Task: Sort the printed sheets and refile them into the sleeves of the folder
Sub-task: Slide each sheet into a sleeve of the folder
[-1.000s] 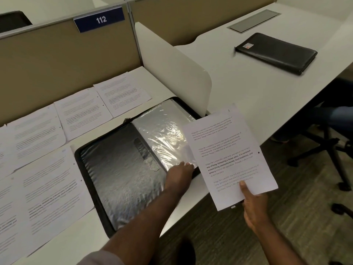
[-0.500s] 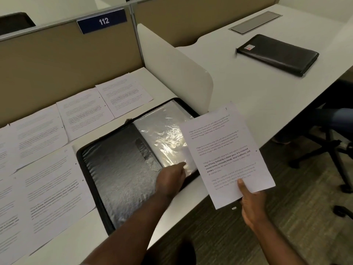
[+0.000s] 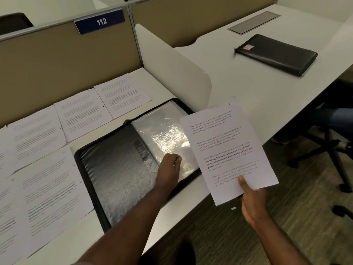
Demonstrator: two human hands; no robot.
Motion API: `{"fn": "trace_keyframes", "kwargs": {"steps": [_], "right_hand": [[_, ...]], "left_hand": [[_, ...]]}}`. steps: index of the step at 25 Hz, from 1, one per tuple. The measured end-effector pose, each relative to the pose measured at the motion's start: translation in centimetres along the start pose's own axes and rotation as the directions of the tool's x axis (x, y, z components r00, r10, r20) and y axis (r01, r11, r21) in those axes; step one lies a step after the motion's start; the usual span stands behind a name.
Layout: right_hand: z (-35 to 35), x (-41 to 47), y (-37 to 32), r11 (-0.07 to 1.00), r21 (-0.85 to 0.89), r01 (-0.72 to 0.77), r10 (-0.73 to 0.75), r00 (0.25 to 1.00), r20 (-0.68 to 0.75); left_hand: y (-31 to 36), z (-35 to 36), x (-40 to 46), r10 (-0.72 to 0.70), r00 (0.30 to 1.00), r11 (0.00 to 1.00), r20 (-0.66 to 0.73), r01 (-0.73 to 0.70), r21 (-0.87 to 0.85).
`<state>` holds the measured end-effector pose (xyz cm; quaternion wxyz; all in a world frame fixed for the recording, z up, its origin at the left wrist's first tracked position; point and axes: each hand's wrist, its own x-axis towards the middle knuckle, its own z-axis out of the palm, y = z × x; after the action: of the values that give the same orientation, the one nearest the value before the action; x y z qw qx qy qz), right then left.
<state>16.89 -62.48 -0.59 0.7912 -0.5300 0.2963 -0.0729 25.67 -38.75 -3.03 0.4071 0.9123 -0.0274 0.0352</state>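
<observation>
**Inspector:** Right hand point(image 3: 252, 201) first. Condition?

**Assistant:** It pinches one printed sheet point(image 3: 227, 148) at its near edge, thumb on the printed face, fingers curled behind. That sheet is held in the air past the front edge of the table point(image 3: 257, 88), its left margin overlapping the right side of the open folder point(image 3: 114, 169). The text reads upright to the wearer. Its long axis runs from the near edge away and slightly left, top corner toward the white divider point(image 3: 172, 67).

**Inspector:** Left hand point(image 3: 169, 169)?

**Assistant:** It rests on the clear plastic sleeve point(image 3: 166, 134) of the folder's right half, fingers loosely curled at the sleeve's near part. Whether they have caught the sleeve's edge, I cannot tell.

**Inspector:** Progress?

**Assistant:** Early, by my judgement. The visible sleeve looks empty and crinkled under glare. The loose sheets point(image 3: 47, 180) lie flat in rows on the table left of and behind the folder, none filed as far as can be seen. The held sheet is not yet inserted.

**Inspector:** Surroundings?

**Assistant:** A second, closed black folder point(image 3: 277, 54) lies well apart on the neighbouring table. A partition sign reading 112 point(image 3: 100, 21) is behind.
</observation>
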Motion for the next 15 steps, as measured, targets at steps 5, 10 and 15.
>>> {"fn": "trace_keyframes", "kwargs": {"steps": [5, 10, 15], "right_hand": [[0.0, 0.2, -0.2, 1.0, 0.015, 0.01, -0.01, 1.0, 0.01], [0.4, 0.3, -0.1, 1.0, 0.012, 0.012, -0.012, 1.0, 0.01], [0.6, 0.7, -0.4, 1.0, 0.022, 0.005, -0.006, 1.0, 0.025]], "left_hand": [[0.6, 1.4, -1.2, -0.023, 0.894, 0.855, 0.447, -0.214, 0.472], [1.0, 2.9, -3.0, 0.033, 0.94, 0.802, 0.339, -0.228, 0.552], [0.6, 1.1, -2.7, 0.224, 0.939, 0.782, 0.26, -0.333, 0.527]]}}
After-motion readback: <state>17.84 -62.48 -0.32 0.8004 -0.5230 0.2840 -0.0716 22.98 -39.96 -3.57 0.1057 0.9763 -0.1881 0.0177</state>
